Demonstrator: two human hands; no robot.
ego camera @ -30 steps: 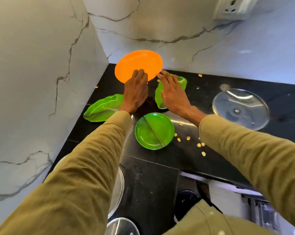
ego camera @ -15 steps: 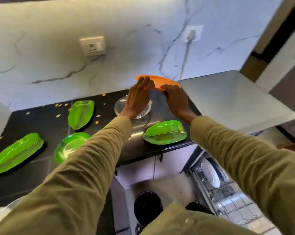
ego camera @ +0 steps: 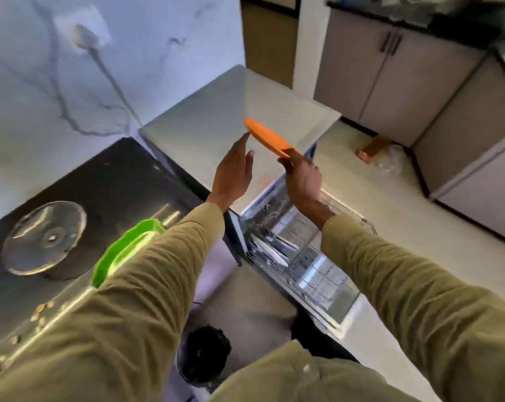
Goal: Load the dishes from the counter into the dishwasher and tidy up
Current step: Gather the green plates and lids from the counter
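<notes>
Two hands are raised above the open dishwasher (ego camera: 297,250). The orange plate (ego camera: 267,137) is pinched at its near rim by the right hand (ego camera: 302,177), fingers curled around the edge; the plate is held edge-on, tilted, its far end pointing toward 11 o'clock. The left hand (ego camera: 233,172) is held at 9 o'clock of the plate, fingers straight and loosely spread, nothing gripped; whether a fingertip touches the plate's rim cannot be told.

The plate is seen in the air over the grey appliance top (ego camera: 216,117), above the pulled-out rack (ego camera: 318,271). White plates (ego camera: 270,249) are stood on edge at the rack's left end.

At 8 o'clock of the hands, the black counter (ego camera: 115,175) is seen. On it are noted a clear glass lid (ego camera: 43,236), lying flat, and a green leaf-shaped dish (ego camera: 123,250) near the front edge, partly hidden by the left sleeve (ego camera: 129,314). Scattered crumbs (ego camera: 39,309) are seen at the counter's near left.

A white plug (ego camera: 83,36) and its cord are seen on the marbled wall, at 10 o'clock.
</notes>
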